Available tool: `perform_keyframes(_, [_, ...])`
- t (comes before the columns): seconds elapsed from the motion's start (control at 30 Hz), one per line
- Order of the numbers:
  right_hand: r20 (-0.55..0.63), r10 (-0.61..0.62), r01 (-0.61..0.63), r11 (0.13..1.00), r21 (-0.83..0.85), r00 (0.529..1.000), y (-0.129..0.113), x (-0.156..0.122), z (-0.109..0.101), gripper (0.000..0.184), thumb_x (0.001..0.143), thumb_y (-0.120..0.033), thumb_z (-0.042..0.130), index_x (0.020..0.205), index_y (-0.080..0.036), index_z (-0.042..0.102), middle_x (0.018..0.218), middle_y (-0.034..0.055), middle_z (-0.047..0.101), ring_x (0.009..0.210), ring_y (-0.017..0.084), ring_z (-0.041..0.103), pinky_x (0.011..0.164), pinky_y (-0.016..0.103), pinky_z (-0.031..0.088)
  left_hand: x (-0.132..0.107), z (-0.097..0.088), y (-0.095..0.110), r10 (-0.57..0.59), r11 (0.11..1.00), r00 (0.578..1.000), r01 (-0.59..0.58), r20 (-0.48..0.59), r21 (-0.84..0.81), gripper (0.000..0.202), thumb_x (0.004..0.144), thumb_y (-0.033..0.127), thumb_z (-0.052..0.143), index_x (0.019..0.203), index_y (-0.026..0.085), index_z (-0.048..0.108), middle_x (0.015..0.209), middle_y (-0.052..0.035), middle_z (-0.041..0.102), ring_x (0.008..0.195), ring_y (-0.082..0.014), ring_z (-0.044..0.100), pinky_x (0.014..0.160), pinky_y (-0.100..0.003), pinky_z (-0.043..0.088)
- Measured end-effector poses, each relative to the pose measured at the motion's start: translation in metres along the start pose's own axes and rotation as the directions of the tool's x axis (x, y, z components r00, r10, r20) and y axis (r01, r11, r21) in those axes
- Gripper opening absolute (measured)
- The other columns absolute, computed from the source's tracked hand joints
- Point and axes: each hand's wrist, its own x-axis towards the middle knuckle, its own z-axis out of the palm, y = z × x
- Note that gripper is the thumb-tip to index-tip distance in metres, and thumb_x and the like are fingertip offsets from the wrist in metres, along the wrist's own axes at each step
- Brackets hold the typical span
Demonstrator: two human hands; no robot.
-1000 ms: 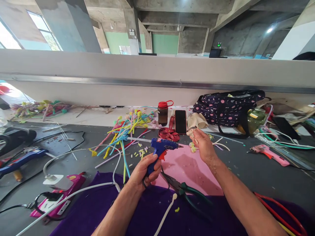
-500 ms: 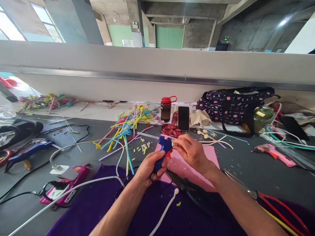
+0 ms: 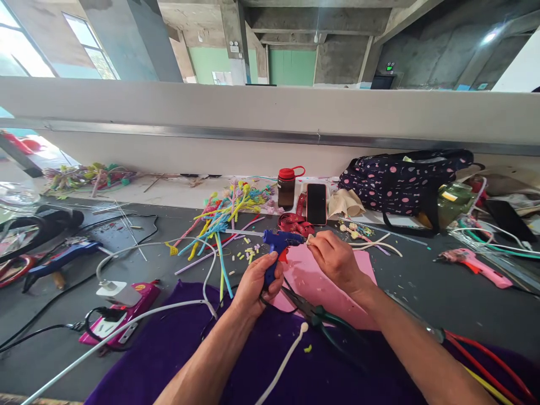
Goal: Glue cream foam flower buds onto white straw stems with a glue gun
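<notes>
My left hand (image 3: 255, 281) is wrapped round the grip of a blue hot-glue gun (image 3: 278, 243) with a red trigger, its nozzle pointing right. My right hand (image 3: 335, 260) is closed in a pinch just at the nozzle tip, holding a small pale piece (image 3: 309, 239) against it. Both hands hover over a pink sheet (image 3: 320, 284) lying on the dark table. Green-handled pliers (image 3: 327, 326) rest on the sheet's near edge, below my hands. Purple cloth (image 3: 236, 360) covers my lap.
Coloured pipe-cleaner stems (image 3: 223, 219) lie left of the gun. Behind stand a red-capped bottle (image 3: 286, 187), a phone (image 3: 316, 203), a red ribbon (image 3: 295, 224) and a dotted bag (image 3: 400, 180). A pink glue gun (image 3: 472, 260) lies right; a power strip (image 3: 113, 315) and cables lie left.
My right hand came down from beside the gun to its nozzle with the small piece. The glue gun's nozzle is again clear of the hand, pointing right.
</notes>
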Motion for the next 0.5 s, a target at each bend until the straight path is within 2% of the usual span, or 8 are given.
perform_keyframes(0.13, [-0.014,-0.025,0.027,0.995,0.099,1.000,-0.009,0.001,0.005,0.012,0.088,-0.018,0.046,0.095,-0.017,0.056,0.088,0.0080,0.060,0.080,0.017,0.057,0.067,0.029,0.046,-0.002,0.003,-0.001,-0.008,0.999,1.000,0.007,0.024,0.039,0.036,0.080,0.044,0.049,0.059,0.015,0.047,0.034,0.0053,0.037,0.024,-0.0026,0.022,0.026,-0.016,0.011])
perform_keyframes(0.3, [0.054,-0.038,0.034,0.997,0.074,0.998,-0.018,-0.001,0.015,0.016,0.089,-0.020,0.043,0.081,-0.017,0.057,0.081,0.0069,0.058,0.075,0.017,0.055,0.065,0.028,0.044,-0.002,0.007,-0.005,0.020,0.998,0.999,-0.022,0.039,0.052,0.033,0.077,0.042,0.053,0.060,0.016,0.045,0.040,0.0062,0.038,0.026,-0.0026,0.025,0.026,-0.015,0.011])
perform_keyframes(0.5, [0.103,0.081,-0.080,0.997,-0.014,0.991,0.001,-0.003,0.011,0.020,0.088,-0.014,0.042,0.076,-0.016,0.058,0.074,0.0064,0.057,0.071,0.017,0.054,0.065,0.028,0.042,-0.003,0.007,-0.002,0.105,0.991,0.994,-0.103,-0.019,0.082,0.026,0.080,0.037,0.052,0.067,0.016,0.043,0.045,0.0065,0.043,0.027,-0.0027,0.030,0.026,-0.013,0.012])
